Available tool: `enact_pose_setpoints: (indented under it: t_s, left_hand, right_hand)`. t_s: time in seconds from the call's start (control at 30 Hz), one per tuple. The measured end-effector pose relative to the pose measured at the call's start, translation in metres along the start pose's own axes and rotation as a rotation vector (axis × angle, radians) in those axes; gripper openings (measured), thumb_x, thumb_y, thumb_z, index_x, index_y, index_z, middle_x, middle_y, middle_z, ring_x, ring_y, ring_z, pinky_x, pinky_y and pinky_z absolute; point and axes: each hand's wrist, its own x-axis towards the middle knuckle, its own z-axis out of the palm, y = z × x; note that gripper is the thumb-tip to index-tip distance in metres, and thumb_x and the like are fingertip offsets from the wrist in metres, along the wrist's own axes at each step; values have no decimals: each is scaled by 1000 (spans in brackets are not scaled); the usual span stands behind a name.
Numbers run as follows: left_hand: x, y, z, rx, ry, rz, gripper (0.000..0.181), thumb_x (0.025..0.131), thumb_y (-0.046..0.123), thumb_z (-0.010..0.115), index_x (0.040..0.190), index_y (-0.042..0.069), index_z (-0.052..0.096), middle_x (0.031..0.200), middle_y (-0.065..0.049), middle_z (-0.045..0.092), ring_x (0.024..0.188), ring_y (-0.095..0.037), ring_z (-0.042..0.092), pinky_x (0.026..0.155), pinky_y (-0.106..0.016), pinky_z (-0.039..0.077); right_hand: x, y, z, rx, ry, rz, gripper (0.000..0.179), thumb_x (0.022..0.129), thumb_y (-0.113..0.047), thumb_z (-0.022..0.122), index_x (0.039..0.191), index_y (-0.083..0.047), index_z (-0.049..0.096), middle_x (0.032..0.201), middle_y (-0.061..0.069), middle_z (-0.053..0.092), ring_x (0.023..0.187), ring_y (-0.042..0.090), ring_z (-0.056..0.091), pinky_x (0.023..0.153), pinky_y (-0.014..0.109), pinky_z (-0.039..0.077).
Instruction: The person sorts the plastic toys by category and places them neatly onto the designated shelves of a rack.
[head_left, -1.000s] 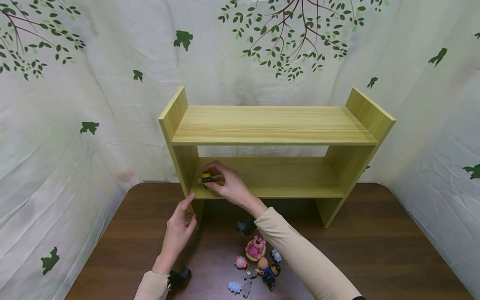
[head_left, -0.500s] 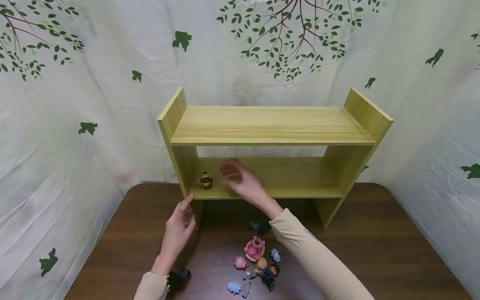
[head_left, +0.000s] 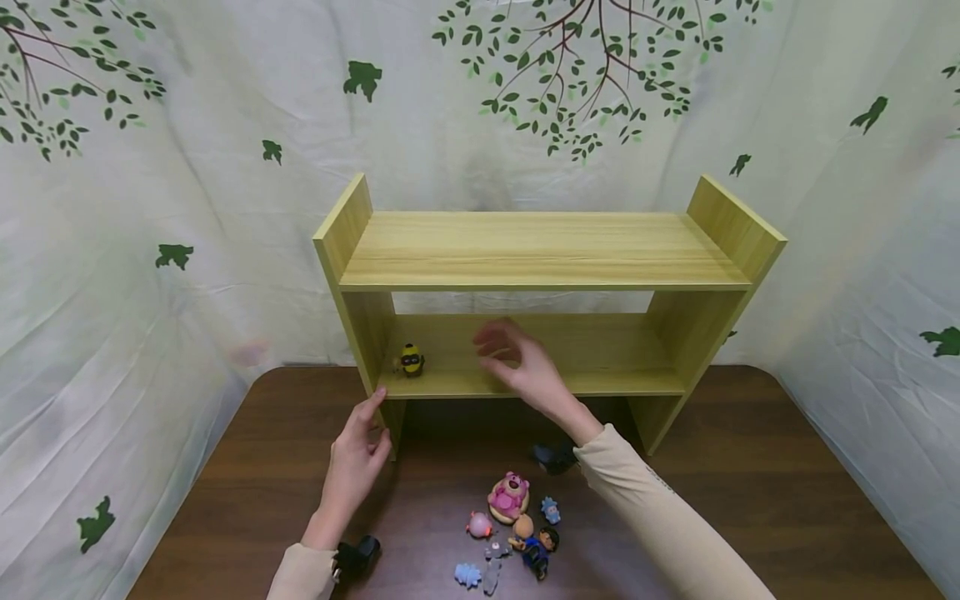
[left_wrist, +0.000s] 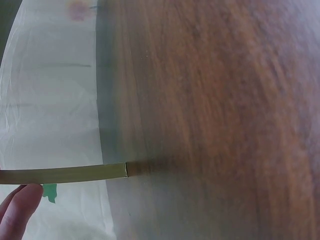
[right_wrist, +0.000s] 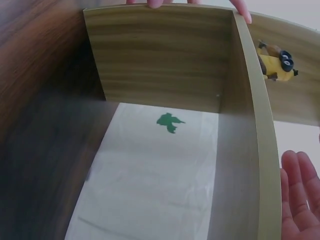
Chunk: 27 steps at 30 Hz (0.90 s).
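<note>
A small yellow Minion figure (head_left: 412, 361) with dark goggles stands at the left end of the wooden shelf unit's middle board (head_left: 600, 358). To its right, in front of that board, my right hand (head_left: 528, 371) has its fingers loosely bent and holds nothing. The right wrist view has the same figure (right_wrist: 277, 67) beyond the board's front edge, and part of the right hand (right_wrist: 300, 200) below it. With its fingertips my left hand (head_left: 360, 454) touches the unit's left front corner. In the left wrist view a fingertip (left_wrist: 25, 205) lies beside the panel edge (left_wrist: 65, 174).
On the brown table (head_left: 750, 500) lies a group of toys: a pink bear (head_left: 509, 497), a pink round figure (head_left: 479, 524), a blue-clad figure (head_left: 537, 550), a grey figure (head_left: 492, 567) and light-blue pieces (head_left: 468, 575). The unit's top board (head_left: 547, 250) overhangs the middle one.
My right hand has let go of the Minion figure and moved right along the middle board. The figure stands where it was released. My left hand keeps its place on the corner.
</note>
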Motion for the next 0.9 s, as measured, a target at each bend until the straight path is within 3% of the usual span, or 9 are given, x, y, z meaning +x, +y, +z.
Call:
enact_pose_setpoints:
  t_s: [0.27, 0.57, 0.9]
  left_hand:
    - [0, 0, 0, 2, -2, -3, 83, 71, -22, 64, 142, 15, 42, 120, -14, 56, 73, -24, 55, 49, -15, 45]
    - [-1, -1, 1, -1, -6, -6, 83, 71, -21, 64, 142, 15, 42, 117, -14, 56, 72, -25, 55, 48, -15, 45]
    - [-1, -1, 0, -7, -7, -11, 82, 72, -21, 64, 142, 15, 42, 115, -15, 56, 72, -25, 54, 48, -16, 45]
  right_hand:
    - [-14, -12, -8, -6, -8, 4, 28, 87, 11, 60, 114, 15, 52, 107, 32, 58, 96, 43, 58, 83, 53, 49]
    - [-34, -10, -13, -19, -4, 25, 26, 88, 8, 60, 113, 13, 55, 104, 26, 61, 93, 37, 61, 79, 47, 52]
    - [-49, -7, -15, 6, -13, -20, 24, 88, 11, 58, 111, 13, 55, 101, 26, 63, 91, 36, 62, 80, 39, 53]
